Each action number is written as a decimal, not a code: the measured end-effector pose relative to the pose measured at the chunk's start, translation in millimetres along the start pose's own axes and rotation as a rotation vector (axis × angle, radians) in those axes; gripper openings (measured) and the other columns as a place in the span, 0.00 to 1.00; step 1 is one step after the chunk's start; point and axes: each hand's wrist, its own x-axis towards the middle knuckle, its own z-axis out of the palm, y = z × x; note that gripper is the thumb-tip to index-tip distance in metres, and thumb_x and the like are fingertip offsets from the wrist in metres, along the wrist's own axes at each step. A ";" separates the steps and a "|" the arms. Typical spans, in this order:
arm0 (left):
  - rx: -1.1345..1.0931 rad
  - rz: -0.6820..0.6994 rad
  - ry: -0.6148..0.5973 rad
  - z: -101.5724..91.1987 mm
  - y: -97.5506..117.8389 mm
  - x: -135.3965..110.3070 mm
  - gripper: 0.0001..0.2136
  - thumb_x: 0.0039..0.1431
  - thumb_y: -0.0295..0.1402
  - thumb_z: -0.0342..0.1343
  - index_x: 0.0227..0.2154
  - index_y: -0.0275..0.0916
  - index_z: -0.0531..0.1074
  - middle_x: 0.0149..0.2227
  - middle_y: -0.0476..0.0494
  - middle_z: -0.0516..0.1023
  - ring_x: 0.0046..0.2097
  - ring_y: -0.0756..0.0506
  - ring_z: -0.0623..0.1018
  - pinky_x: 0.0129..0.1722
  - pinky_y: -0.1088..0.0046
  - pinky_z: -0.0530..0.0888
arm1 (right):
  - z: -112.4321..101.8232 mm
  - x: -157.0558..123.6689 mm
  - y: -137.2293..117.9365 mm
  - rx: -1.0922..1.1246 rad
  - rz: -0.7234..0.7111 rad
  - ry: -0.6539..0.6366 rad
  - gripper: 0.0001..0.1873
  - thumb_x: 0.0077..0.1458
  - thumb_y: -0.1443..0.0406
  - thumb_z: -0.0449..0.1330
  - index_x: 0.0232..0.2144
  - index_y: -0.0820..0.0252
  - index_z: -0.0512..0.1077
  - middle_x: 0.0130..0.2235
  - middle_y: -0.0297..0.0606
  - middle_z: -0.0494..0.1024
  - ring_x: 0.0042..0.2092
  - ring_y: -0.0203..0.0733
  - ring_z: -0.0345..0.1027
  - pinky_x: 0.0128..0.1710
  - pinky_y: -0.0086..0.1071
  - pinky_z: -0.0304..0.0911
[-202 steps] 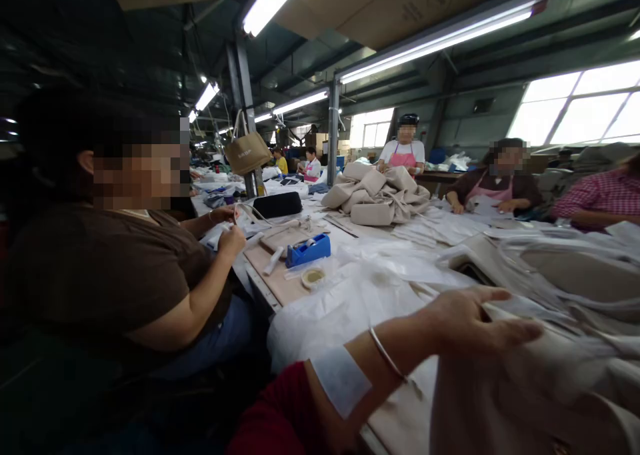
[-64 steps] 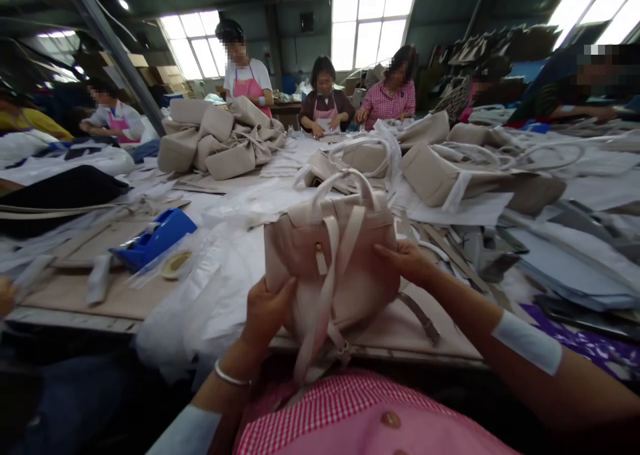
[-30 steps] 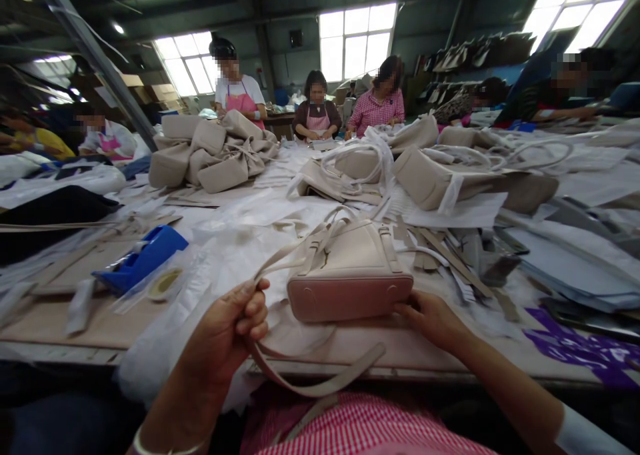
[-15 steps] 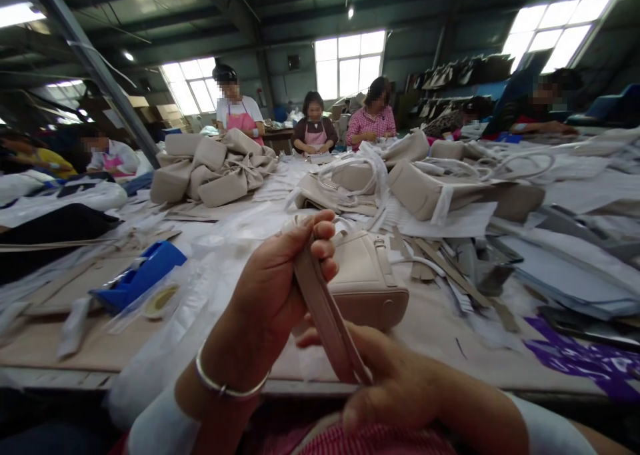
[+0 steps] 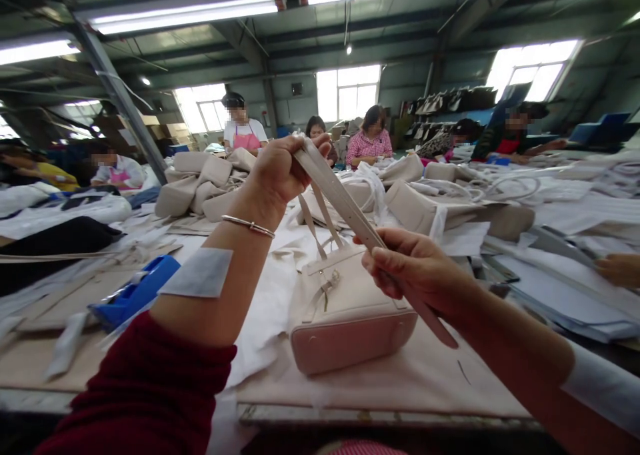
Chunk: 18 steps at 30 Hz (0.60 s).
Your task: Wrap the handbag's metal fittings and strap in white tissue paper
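Observation:
A small beige handbag (image 5: 350,311) with a pinker base lies on its side on the work table (image 5: 425,381) in front of me. Its long beige strap (image 5: 345,205) is stretched taut above it. My left hand (image 5: 283,168) is raised and closed round the upper end of the strap. My right hand (image 5: 417,268) is closed round the strap lower down, just above the bag's right side, and the loose end hangs past my wrist.
A blue tape dispenser (image 5: 133,295) sits at the left. Piles of beige bags (image 5: 200,181) and loose bags with white handles (image 5: 450,201) cover the table behind. Several people work along the far side. Another person's hand (image 5: 620,268) shows at the right edge.
Both hands have lifted the strap higher. My left hand has gone up and away, my right hand slid up above the bag, and the strap is now stretched straight.

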 end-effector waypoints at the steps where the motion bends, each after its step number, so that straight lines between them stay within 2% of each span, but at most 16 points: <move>1: -0.020 -0.052 -0.049 -0.3 0.1 0.0 0.14 0.61 0.25 0.48 0.49 0.28 0.68 0.40 0.38 0.80 0.45 0.43 0.82 0.45 0.65 0.80 | -2.5 0.2 2.9 0.009 0.005 0.031 0.17 0.49 0.56 0.70 0.35 0.62 0.73 0.25 0.31 0.72 0.20 0.29 0.61 0.15 0.21 0.53; 5: 0.050 -0.270 -0.187 -8.5 -5.3 -9.0 0.12 0.62 0.31 0.49 0.41 0.29 0.73 0.32 0.36 0.81 0.36 0.41 0.83 0.30 0.68 0.81 | -31.6 7.7 8.5 0.063 -0.046 0.204 0.14 0.51 0.58 0.69 0.35 0.61 0.74 0.25 0.31 0.71 0.19 0.27 0.60 0.15 0.19 0.51; 8: 0.147 -0.368 -0.106 -22.7 -16.2 -9.0 0.09 0.61 0.25 0.47 0.36 0.29 0.72 0.28 0.38 0.79 0.30 0.44 0.81 0.27 0.70 0.80 | -63.0 18.0 10.7 0.068 -0.011 0.208 0.14 0.51 0.57 0.69 0.32 0.61 0.72 0.28 0.32 0.72 0.19 0.26 0.58 0.14 0.19 0.48; 10: 0.200 -0.389 -0.023 -34.9 -22.8 -4.1 0.08 0.60 0.21 0.45 0.33 0.32 0.69 0.24 0.45 0.75 0.25 0.50 0.77 0.26 0.74 0.78 | -82.5 26.3 16.5 0.041 0.050 0.232 0.14 0.51 0.58 0.68 0.29 0.62 0.70 0.28 0.33 0.72 0.19 0.26 0.58 0.14 0.20 0.49; 13: 0.290 -0.407 0.019 -57.5 -27.6 2.7 0.10 0.62 0.19 0.42 0.29 0.36 0.63 0.18 0.57 0.61 0.17 0.58 0.65 0.20 0.87 0.67 | -109.2 39.3 32.5 -0.144 0.079 0.463 0.11 0.55 0.61 0.62 0.28 0.60 0.67 0.26 0.33 0.71 0.21 0.30 0.62 0.14 0.21 0.54; 15: 0.394 -0.447 0.016 -76.5 -30.9 2.8 0.10 0.64 0.20 0.41 0.29 0.37 0.62 0.18 0.59 0.55 0.15 0.59 0.57 0.16 0.89 0.58 | -126.0 45.0 46.9 -0.304 0.076 0.620 0.08 0.59 0.62 0.57 0.29 0.59 0.65 0.27 0.35 0.72 0.22 0.32 0.64 0.15 0.22 0.57; 16: 0.466 -0.468 0.019 -87.3 -34.5 1.0 0.10 0.64 0.21 0.40 0.29 0.37 0.62 0.19 0.59 0.55 0.15 0.59 0.55 0.15 0.89 0.55 | -133.7 45.9 55.5 -0.368 0.085 0.664 0.08 0.59 0.63 0.56 0.29 0.59 0.64 0.27 0.35 0.73 0.22 0.32 0.65 0.15 0.22 0.57; 18: 0.643 -0.500 0.030 -110.5 -47.4 -6.1 0.09 0.65 0.23 0.40 0.30 0.37 0.62 0.20 0.57 0.59 0.15 0.58 0.55 0.14 0.86 0.53 | -146.4 43.0 75.8 -0.469 0.153 0.654 0.08 0.59 0.64 0.55 0.27 0.59 0.64 0.27 0.37 0.75 0.21 0.33 0.66 0.15 0.23 0.57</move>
